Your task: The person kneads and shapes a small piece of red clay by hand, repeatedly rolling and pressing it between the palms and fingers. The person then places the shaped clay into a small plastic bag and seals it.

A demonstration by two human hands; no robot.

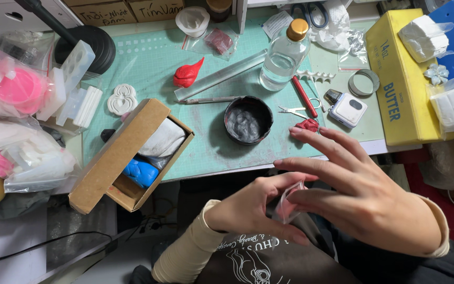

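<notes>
My left hand [250, 208] and my right hand [361, 192] meet in front of my chest, below the table edge. Together they pinch a small clear plastic bag [288, 202] with something pink inside. My right fingers spread out over the table's near edge. Just beyond them lies a small red clay lump [307, 124] next to a black bowl [248, 120] holding grey clay.
A green cutting mat [206, 142] carries a red clay piece [187, 75], a clear ruler [222, 75], a glass bottle [285, 55], small scissors [296, 110] and a red tool [304, 96]. An open cardboard box [127, 155] with blue clay sits left; a yellow box [400, 79] right.
</notes>
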